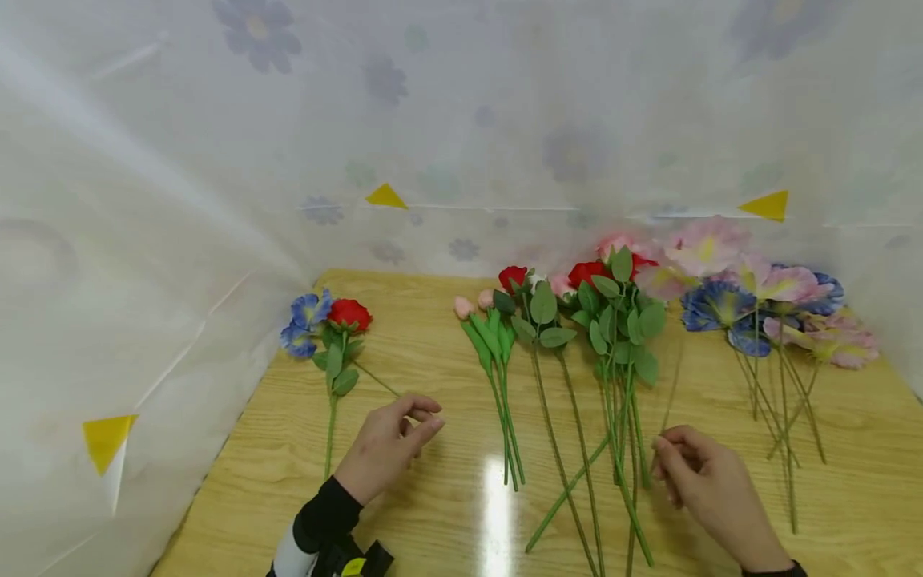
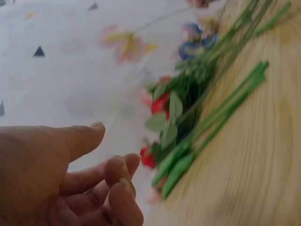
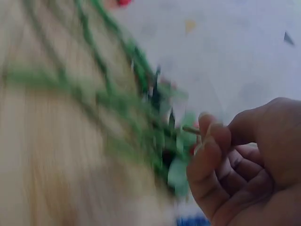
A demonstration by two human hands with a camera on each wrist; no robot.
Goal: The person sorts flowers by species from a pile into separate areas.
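My right hand (image 1: pixel 710 485) pinches the thin stem of a pink-and-yellow flower (image 2: pixel 124 44) between thumb and fingertips. In the left wrist view, that bloom is held up off the table; in the head view, it blurs into the blooms behind. Left of the middle, my left hand (image 1: pixel 392 437) hovers over the table with loosely bent fingers and nothing between them. Near it lie a red rose (image 1: pixel 349 314) and a blue flower (image 1: pixel 306 320), their stems toward me. Leafy rose stems (image 1: pixel 613 385) lie just left of my right hand.
Pink tulips (image 1: pixel 485 300) lie at the middle of the wooden table (image 1: pixel 433 513). Several blue flowers (image 1: pixel 717 304) and pink flowers (image 1: pixel 844 336) are heaped at the right, stems crossing. A pale flower-patterned sheet (image 1: pixel 461 120) hangs behind and along the left side.
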